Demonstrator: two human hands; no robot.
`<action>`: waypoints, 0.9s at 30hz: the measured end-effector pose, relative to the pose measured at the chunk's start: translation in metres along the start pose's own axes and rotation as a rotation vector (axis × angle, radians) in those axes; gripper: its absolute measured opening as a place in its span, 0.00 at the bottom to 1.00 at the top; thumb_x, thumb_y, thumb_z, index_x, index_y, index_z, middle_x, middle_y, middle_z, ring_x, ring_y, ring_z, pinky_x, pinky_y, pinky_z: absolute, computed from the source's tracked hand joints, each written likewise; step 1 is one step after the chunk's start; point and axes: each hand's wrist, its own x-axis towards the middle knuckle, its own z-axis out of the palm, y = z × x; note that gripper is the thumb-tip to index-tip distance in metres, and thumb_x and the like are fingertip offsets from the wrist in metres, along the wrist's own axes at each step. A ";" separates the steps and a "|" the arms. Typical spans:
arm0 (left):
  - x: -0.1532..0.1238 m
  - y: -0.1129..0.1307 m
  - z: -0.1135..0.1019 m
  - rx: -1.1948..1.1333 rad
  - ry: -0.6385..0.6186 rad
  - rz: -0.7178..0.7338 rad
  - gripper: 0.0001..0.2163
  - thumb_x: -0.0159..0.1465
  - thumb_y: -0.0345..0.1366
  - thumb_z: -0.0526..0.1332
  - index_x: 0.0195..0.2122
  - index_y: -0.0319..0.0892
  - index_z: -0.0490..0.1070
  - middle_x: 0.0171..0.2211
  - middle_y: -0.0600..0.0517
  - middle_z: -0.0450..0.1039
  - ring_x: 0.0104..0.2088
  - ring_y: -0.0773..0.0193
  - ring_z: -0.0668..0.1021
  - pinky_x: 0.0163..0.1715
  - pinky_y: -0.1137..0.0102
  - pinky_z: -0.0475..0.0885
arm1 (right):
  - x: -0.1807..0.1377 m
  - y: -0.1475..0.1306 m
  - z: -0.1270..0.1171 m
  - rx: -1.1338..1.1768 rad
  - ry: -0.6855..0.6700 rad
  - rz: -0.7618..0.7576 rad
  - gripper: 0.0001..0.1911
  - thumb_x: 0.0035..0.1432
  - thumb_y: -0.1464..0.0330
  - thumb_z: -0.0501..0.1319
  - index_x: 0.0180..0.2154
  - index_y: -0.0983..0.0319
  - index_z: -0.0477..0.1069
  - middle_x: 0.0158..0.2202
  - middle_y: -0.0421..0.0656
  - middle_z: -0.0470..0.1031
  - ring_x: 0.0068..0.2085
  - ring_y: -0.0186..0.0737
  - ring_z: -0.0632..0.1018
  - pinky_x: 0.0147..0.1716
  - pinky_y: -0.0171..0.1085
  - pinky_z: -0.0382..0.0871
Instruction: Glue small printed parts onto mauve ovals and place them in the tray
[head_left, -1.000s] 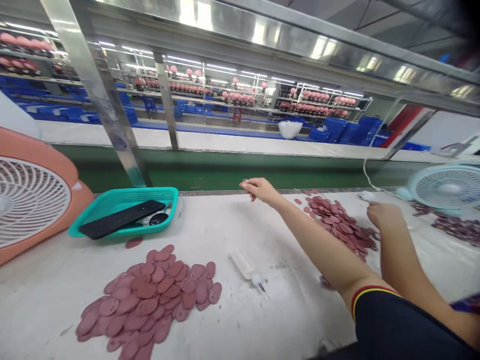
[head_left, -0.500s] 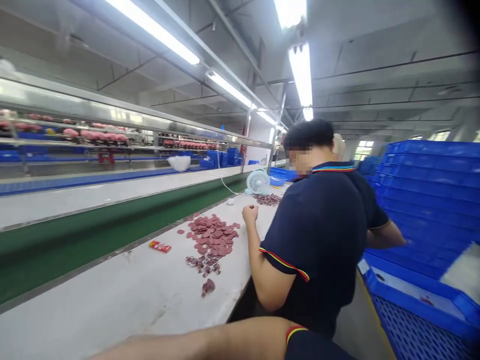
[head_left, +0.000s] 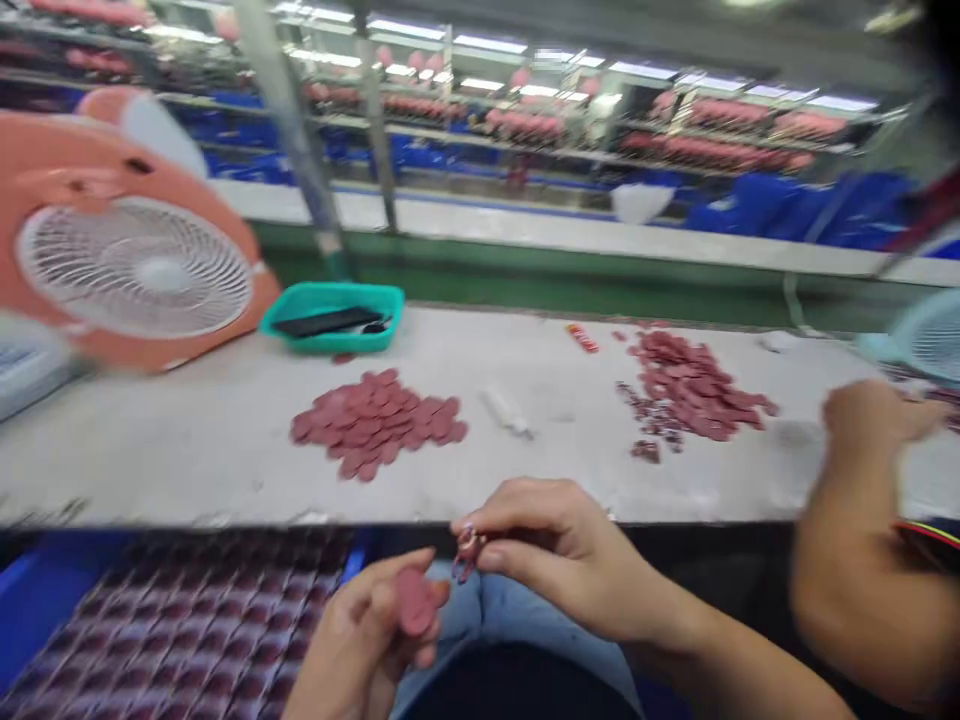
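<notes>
Just in front of my lap, my left hand (head_left: 371, 630) is closed on a dull-red round disc (head_left: 414, 602). My right hand (head_left: 559, 550) pinches a small shiny reddish piece (head_left: 466, 552) between thumb and fingertips, close beside the disc but apart from it. Blur hides the piece's exact kind. Beyond my hands, a pile of dull-red discs (head_left: 375, 420) lies on the white table (head_left: 187, 440). A white tube (head_left: 506, 410) with a narrow tip lies to the right of that pile.
On the right are another disc pile (head_left: 690, 385), small shiny pieces (head_left: 652, 415) and a co-worker's arm (head_left: 862, 520). An orange fan (head_left: 255, 290) and a green basket (head_left: 330, 343) stand at left. A blue tray (head_left: 45, 580) of dark-red pieces sits below the table edge.
My view has swung left and down, from the co-worker to my lap. My forearm was stretched across the bottom; now both hands are together, holding the disc and the shiny piece.
</notes>
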 end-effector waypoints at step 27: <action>-0.018 0.044 0.037 -0.112 -0.067 -0.030 0.17 0.50 0.52 0.76 0.28 0.42 0.84 0.20 0.54 0.73 0.20 0.73 0.71 0.22 0.79 0.72 | 0.020 -0.005 0.018 -0.262 -0.302 -0.056 0.07 0.62 0.77 0.68 0.43 0.66 0.81 0.34 0.42 0.83 0.33 0.30 0.81 0.35 0.26 0.72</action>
